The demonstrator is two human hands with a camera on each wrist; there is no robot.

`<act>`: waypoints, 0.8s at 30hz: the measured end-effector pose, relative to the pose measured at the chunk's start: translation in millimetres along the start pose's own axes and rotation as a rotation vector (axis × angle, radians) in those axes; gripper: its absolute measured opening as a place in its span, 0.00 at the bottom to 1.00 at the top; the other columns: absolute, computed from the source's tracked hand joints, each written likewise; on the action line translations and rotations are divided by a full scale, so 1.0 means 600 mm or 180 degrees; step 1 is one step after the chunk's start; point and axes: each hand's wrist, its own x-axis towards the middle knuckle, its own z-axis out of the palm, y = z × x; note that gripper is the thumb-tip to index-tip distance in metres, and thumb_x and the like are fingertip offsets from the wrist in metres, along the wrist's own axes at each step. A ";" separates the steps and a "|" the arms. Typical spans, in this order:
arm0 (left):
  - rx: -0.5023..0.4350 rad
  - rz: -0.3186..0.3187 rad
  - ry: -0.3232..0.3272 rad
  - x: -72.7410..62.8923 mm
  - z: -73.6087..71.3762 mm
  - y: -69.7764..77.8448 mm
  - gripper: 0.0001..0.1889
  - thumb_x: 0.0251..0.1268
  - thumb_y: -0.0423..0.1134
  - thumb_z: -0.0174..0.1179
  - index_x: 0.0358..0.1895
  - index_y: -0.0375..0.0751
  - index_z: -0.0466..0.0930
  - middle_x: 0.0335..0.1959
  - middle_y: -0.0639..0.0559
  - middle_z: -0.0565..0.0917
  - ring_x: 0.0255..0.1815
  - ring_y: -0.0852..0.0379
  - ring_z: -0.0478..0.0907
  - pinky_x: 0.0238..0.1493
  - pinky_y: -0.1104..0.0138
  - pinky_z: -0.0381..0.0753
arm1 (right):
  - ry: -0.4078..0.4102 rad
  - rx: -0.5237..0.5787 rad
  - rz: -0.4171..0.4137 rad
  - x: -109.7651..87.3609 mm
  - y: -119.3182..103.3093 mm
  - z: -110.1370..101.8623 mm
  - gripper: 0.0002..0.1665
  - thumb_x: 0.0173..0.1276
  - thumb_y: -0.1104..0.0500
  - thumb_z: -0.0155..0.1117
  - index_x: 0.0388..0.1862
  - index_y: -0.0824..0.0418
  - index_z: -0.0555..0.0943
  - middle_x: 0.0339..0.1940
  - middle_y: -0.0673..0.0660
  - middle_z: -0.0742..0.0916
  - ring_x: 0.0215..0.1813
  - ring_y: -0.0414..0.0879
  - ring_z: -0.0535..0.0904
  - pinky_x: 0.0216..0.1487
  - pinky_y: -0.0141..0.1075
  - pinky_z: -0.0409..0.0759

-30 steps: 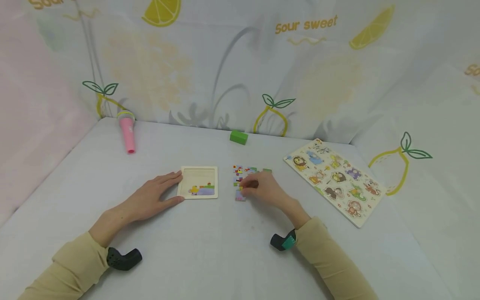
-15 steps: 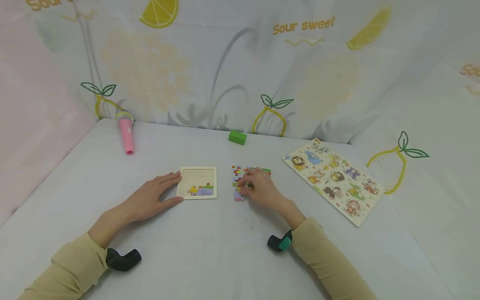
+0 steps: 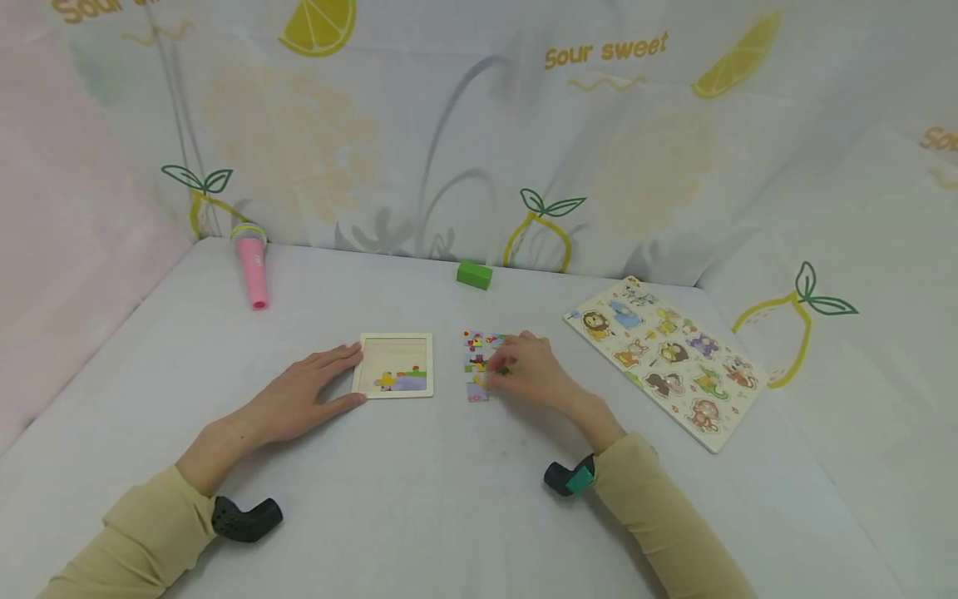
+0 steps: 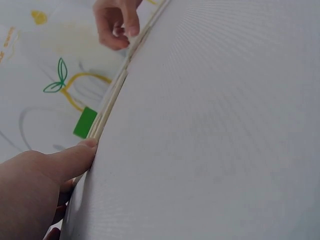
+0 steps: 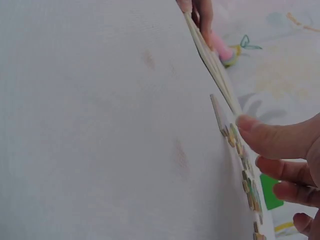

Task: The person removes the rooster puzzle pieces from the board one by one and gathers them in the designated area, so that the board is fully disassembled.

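Note:
My left hand (image 3: pixel 303 395) rests at the left side of a small square wooden puzzle tray (image 3: pixel 396 336), fingertips at its upper left and thumb at its lower left corner. Inside the tray, a few joined jigsaw pieces (image 3: pixel 409 383) with a yellow and purple picture lie along the bottom. My right hand (image 3: pixel 535 378) hovers over a group of loose jigsaw pieces (image 3: pixel 473 339) right of the tray and hides part of them. Seen from the right wrist, its thumb (image 5: pixel 275 140) and fingers are bent and apart above the pieces (image 5: pixel 247 185), with nothing visible between them.
A green block (image 3: pixel 475 275) sits behind the pieces. At the back left lies a pink toy microphone (image 3: pixel 254 270). A wooden animal puzzle board (image 3: pixel 666 362) lies slanted at the right. A printed cloth backdrop (image 3: pixel 412 141) rises behind the table.
My right hand shifts slightly over the loose pieces, first a little left, then back right, and now hides the piece at their upper right. The left hand and tray stay in place.

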 end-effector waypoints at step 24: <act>0.0016 0.0005 -0.0010 0.000 -0.002 0.001 0.38 0.70 0.57 0.59 0.75 0.37 0.64 0.77 0.41 0.63 0.77 0.36 0.57 0.72 0.39 0.57 | -0.0276 -0.0097 -0.0165 -0.008 -0.009 0.002 0.12 0.57 0.51 0.79 0.36 0.56 0.88 0.35 0.49 0.81 0.44 0.45 0.72 0.55 0.45 0.65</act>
